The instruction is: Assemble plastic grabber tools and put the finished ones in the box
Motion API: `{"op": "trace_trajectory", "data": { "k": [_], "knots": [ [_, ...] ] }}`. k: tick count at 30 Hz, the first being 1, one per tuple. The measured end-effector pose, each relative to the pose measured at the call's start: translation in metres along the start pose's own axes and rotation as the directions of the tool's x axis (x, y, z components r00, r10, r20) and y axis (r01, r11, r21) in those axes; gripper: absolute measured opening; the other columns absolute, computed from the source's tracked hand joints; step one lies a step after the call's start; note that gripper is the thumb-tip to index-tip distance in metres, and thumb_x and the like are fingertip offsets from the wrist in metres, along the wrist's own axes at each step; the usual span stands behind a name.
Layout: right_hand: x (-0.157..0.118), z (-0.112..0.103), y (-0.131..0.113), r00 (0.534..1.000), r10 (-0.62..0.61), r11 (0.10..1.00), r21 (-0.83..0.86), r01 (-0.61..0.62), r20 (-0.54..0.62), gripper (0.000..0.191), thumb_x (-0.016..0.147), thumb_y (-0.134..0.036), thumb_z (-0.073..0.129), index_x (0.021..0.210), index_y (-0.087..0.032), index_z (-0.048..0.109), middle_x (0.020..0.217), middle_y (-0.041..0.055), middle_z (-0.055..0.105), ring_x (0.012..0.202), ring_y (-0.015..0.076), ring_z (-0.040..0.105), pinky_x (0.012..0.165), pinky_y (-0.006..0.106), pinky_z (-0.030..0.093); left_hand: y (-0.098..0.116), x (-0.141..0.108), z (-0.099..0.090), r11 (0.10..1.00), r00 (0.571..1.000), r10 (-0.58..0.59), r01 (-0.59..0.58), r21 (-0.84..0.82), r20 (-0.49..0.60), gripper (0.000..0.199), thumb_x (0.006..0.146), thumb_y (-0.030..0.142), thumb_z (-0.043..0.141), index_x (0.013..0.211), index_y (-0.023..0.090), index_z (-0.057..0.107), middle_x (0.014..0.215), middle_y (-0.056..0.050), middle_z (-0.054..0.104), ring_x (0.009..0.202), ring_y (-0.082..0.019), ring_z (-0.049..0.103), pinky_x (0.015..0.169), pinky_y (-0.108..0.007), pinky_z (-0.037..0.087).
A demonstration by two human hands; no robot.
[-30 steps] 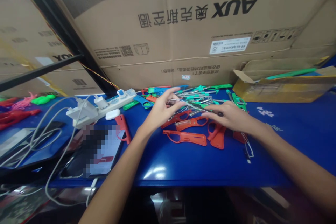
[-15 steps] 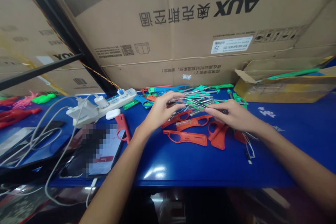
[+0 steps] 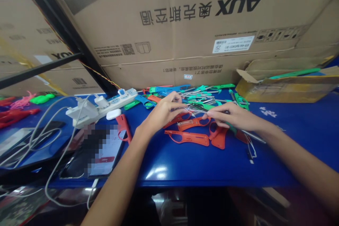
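Over the pile of parts, my left hand pinches one end of a dark slim piece with thin white wires. My right hand has its fingers closed on the other end of that piece, and a metal rod sticks out below the hand to the right. Green pieces with metal rods lie behind both hands. In front of them, an orange-red handle shell lies flat on the blue table. Other red shells sit beside it, partly under my right hand.
A white power strip with plugs and cables stands left of the pile. Nearer are a tablet, a white case and a red shell. An open carton is at the right. Large cardboard stands behind.
My left fingers have shifted slightly and now close on the dark piece. My right fingers have curled in more, and a rod now shows below that hand.
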State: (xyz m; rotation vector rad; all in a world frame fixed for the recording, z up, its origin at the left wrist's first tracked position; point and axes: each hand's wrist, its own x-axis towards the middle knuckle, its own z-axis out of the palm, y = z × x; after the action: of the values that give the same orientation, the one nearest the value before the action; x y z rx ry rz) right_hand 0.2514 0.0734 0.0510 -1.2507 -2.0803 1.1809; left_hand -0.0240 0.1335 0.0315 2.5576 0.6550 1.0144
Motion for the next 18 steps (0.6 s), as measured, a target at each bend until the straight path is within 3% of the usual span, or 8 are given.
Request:
{"op": "trace_trajectory", "data": {
  "k": [7,12,15,18],
  "knots": [
    [0.0,-0.001,-0.002,0.998,0.022,0.998,-0.056,-0.025,-0.056,0.053,0.096,-0.063,0.047,0.081,-0.017,0.07,0.05,-0.004,0.047,0.048,0.0101,0.036,0.051,0.028,0.031,0.011,0.004,-0.004,0.976,0.999,0.041,-0.044,0.212,0.019,0.019,0.102,0.029,0.055,0.101,0.022,0.073,0.104,-0.005,0.073,0.103,-0.022,0.062,0.095,-0.041,0.041],
    [0.002,0.0,0.004,0.999,0.026,0.994,-0.105,-0.031,-0.044,0.051,0.096,-0.063,0.047,0.085,-0.019,0.07,0.05,-0.0043,0.049,0.048,0.0105,0.039,0.052,0.027,0.033,0.012,0.003,-0.001,0.971,0.992,0.061,-0.084,0.222,0.108,0.03,0.105,0.021,0.044,0.124,0.019,0.066,0.094,-0.005,0.071,0.085,-0.018,0.062,0.078,-0.034,0.042],
    [0.004,0.002,0.006,0.997,-0.006,0.985,-0.172,-0.007,-0.076,0.051,0.095,-0.063,0.048,0.076,-0.02,0.068,0.053,-0.0026,0.054,0.049,0.0109,0.043,0.052,0.027,0.035,0.013,0.002,-0.001,0.957,0.99,0.044,-0.08,0.279,0.134,0.032,0.105,0.023,0.044,0.125,0.018,0.068,0.087,-0.005,0.067,0.08,-0.018,0.059,0.072,-0.033,0.04],
    [0.004,0.003,0.006,0.997,-0.05,0.974,-0.223,0.036,-0.055,0.05,0.096,-0.061,0.048,0.079,-0.02,0.071,0.057,-0.0009,0.06,0.052,0.0124,0.05,0.053,0.028,0.037,0.012,0.001,-0.001,0.976,0.994,0.018,-0.041,0.216,0.106,0.032,0.105,0.03,0.046,0.124,0.021,0.069,0.087,-0.005,0.065,0.078,-0.017,0.058,0.069,-0.031,0.04]
  ]
}}
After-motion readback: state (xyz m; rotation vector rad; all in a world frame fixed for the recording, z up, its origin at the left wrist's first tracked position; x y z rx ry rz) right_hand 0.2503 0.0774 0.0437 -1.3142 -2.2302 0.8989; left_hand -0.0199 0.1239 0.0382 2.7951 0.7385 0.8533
